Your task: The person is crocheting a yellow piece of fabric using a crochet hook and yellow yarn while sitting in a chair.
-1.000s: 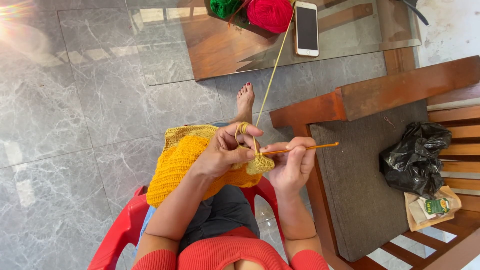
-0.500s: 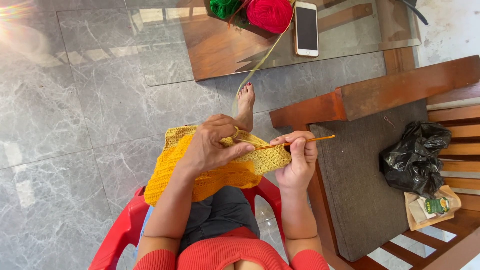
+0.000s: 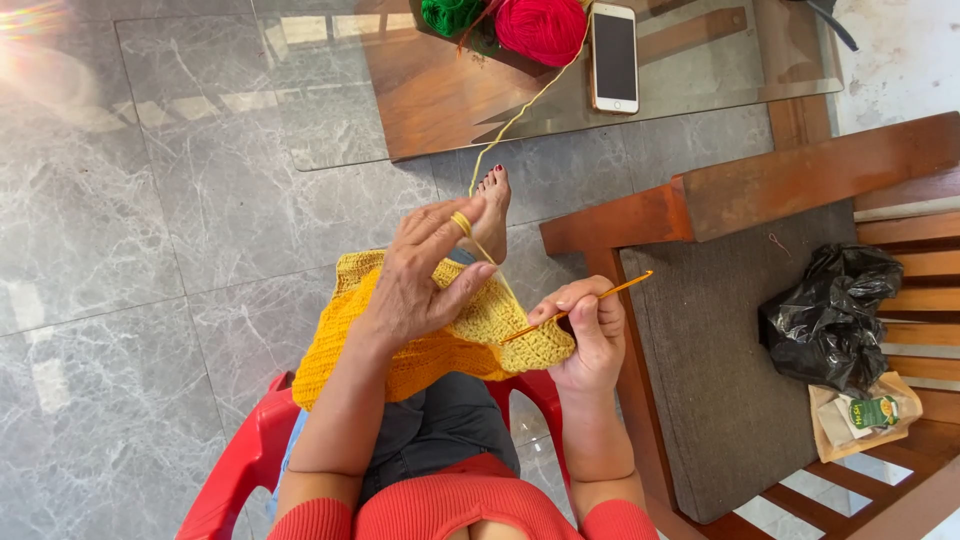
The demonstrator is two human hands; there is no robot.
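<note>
My left hand [image 3: 425, 280] lies over a yellow crocheted piece [image 3: 400, 345] spread on my lap, thumb under its top edge, with yellow yarn [image 3: 520, 110] wound around the index finger. My right hand [image 3: 590, 330] pinches an orange crochet hook [image 3: 580, 305], whose tip is stuck into the piece's right edge. The yarn strand runs up from my left finger toward the glass table [image 3: 300, 90]. My bare foot [image 3: 492, 205] shows beyond the left hand.
On the glass table lie a red yarn ball [image 3: 545, 28], a green yarn ball [image 3: 450, 14] and a white phone [image 3: 614, 57]. A wooden sofa [image 3: 780, 185] with a grey cushion holds a black plastic bag [image 3: 830, 315] and a small packet [image 3: 865, 415]. I sit on a red chair [image 3: 240, 470].
My left hand has opened up and shifted over the yellow piece, which is spread wider. The right hand with the hook has dropped lower and the hook is tilted more steeply.
</note>
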